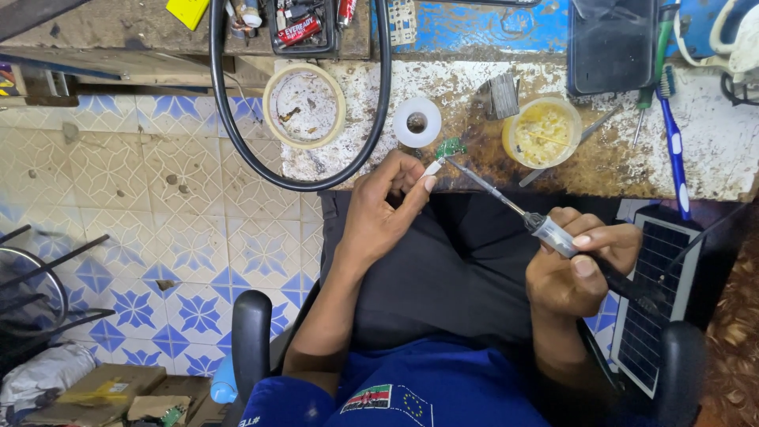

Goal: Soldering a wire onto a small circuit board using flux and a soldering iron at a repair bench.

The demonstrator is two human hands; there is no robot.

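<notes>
1. The fingers of the left hand pinch a small green circuit board on its white plug end, just above the bench edge.
2. The right hand is clenched around a soldering iron, whose tip touches the board.
3. Soldering looks under way, not finished.
4. A yellow paste tub and a tape roll sit nearby.

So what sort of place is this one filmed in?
Most likely a small electronics repair bench: the right hand holds a soldering iron to a small green circuit board in the left hand, on a worn, stained workbench.
</notes>
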